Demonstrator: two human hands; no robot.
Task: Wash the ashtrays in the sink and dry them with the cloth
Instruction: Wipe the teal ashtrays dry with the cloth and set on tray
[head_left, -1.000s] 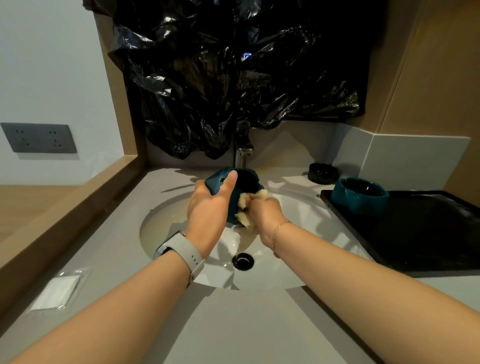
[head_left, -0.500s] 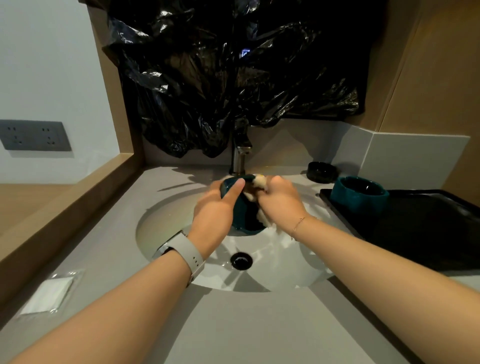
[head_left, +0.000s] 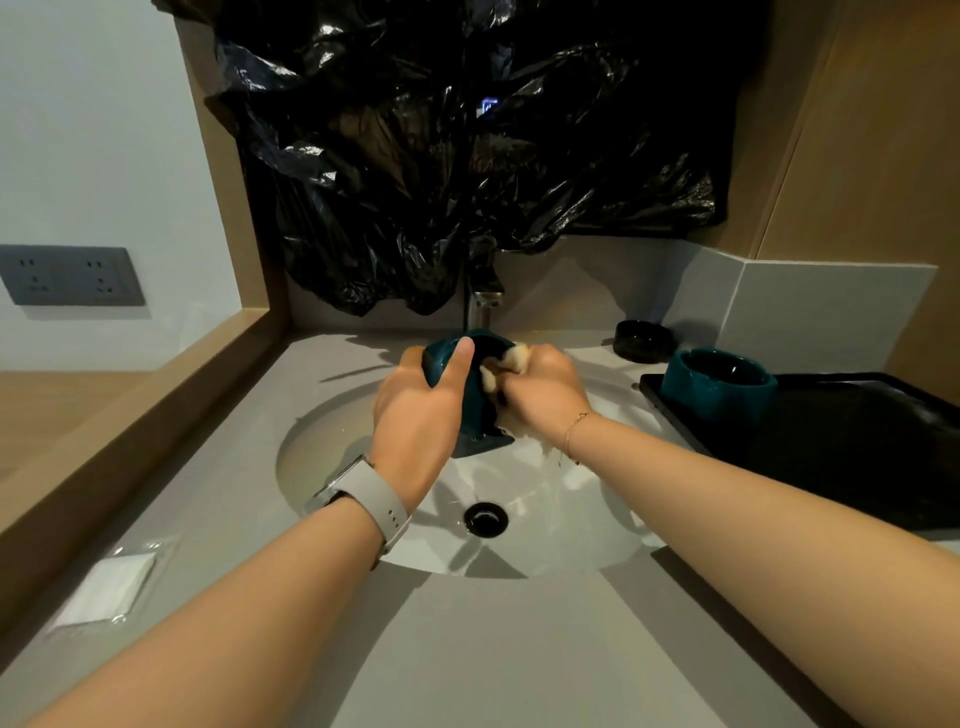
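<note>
Over the sink (head_left: 332, 457), just below the tap (head_left: 483, 306), the left hand (head_left: 421, 415) grips a teal ashtray (head_left: 475, 395) tipped on its side, thumb laid along its rim. The right hand (head_left: 545, 395) has its fingers bunched round a pale cloth (head_left: 511, 364), pressing it against the ashtray. A second teal ashtray (head_left: 719, 384) sits on the near-left corner of the black tray (head_left: 857, 447) along the worktop's right edge; a black ashtray (head_left: 644, 340) stands behind it.
</note>
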